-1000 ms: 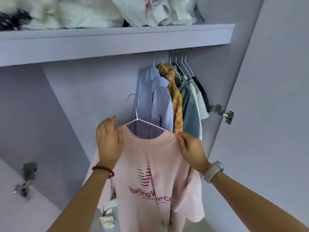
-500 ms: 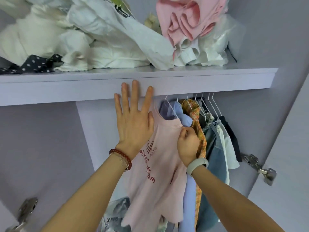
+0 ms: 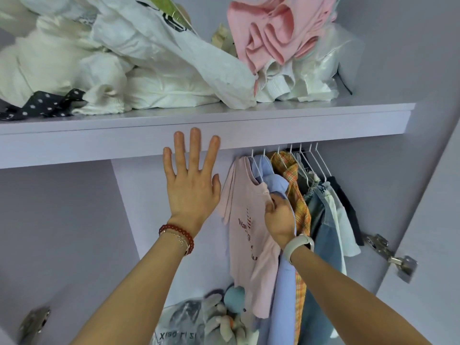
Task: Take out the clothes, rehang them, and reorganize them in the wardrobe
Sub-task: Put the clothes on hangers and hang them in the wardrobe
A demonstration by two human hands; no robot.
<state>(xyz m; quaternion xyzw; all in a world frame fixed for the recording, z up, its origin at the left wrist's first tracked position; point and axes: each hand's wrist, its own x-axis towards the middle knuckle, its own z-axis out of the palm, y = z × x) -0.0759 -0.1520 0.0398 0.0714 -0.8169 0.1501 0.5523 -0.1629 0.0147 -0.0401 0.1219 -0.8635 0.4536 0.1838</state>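
Observation:
A pale pink T-shirt (image 3: 242, 220) with red lettering hangs on a white hanger at the left end of a row of hung clothes (image 3: 316, 202) under the wardrobe shelf (image 3: 323, 123). My right hand (image 3: 278, 220) pinches the pink shirt's shoulder, next to a light blue shirt (image 3: 273, 180). My left hand (image 3: 191, 185) is off the shirt, fingers straight and spread, raised in front of the shelf's front edge. The rail itself is hidden behind the shelf edge.
Crumpled white, pink and polka-dot clothes (image 3: 154, 61) are piled on the shelf. Bagged items and soft toys (image 3: 206, 317) lie at the wardrobe's bottom. An open door with metal hinges (image 3: 395, 257) stands on the right. The hanging space left of the pink shirt holds no clothes.
The pink shirt went from held out in front of me up onto the rail at the row's left end. My left hand let go and moved away leftward.

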